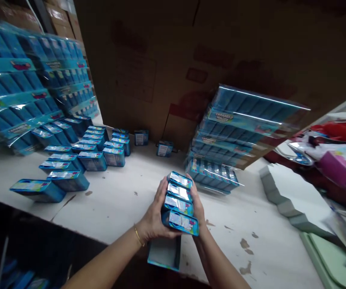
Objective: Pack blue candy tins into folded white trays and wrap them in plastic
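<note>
Between my two hands is a row of several small blue boxes (179, 205), pressed together with their printed ends facing up. My left hand (155, 216) grips the row from the left side. On the other side, my right hand (198, 204) closes around it, fingers along the edge. Beneath them, at the table's front edge, sits an open blue tray (163, 253) with a pale inside; the hands and boxes cover its far part. Whether the boxes touch the tray I cannot tell.
Loose blue boxes (91, 158) stand in groups on the worn white table (121, 204). Wrapped stacks of filled trays rise at left (16, 80) and back right (236, 128). A large brown carton (149, 60) closes off the back. White folded card (296, 196) and a green container (329, 257) lie right.
</note>
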A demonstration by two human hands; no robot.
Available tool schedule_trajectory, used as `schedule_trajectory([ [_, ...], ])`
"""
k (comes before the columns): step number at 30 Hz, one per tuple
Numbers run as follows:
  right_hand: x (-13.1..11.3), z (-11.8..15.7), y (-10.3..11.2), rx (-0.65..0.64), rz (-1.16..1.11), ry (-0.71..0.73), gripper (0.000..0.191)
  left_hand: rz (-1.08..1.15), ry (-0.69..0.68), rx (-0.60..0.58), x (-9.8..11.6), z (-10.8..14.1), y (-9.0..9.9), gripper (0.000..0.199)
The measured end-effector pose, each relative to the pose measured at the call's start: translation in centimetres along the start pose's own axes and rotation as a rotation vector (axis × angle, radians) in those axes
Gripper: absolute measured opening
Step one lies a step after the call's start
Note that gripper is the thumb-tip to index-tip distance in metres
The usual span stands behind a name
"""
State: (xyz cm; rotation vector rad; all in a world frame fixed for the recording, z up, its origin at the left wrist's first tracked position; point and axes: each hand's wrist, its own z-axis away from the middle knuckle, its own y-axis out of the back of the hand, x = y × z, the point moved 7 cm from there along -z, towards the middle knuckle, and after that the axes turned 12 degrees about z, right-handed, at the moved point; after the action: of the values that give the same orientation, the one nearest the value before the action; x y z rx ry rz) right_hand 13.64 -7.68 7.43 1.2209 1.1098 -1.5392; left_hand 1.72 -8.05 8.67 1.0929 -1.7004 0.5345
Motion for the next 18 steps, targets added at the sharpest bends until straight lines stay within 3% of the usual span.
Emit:
schedule_trajectory([
  [5,2.8,-0.3,2.8,0.081,0.076,0.011,0.054,-0.047,0.005,-0.062,-2.5,0.8,-1.8,0.125],
  [10,2.3,-0.9,3.7,0.057,0.248,0.059,0.050,-0.104,-0.042,-0.108,-2.6,0.7,-2.5,0.125],
  [15,1.7,-1.7,5.4,-0.026,0.629,0.078,0.051,0.019,0.186,-0.122,-4.5,1.8,-2.1,0.118],
  [18,-0.4,-0.7,5.7,-0.012,0.921,0.202,0.055,0.043,0.266,-0.110,-4.8,3.4,-0.9,0.114],
])
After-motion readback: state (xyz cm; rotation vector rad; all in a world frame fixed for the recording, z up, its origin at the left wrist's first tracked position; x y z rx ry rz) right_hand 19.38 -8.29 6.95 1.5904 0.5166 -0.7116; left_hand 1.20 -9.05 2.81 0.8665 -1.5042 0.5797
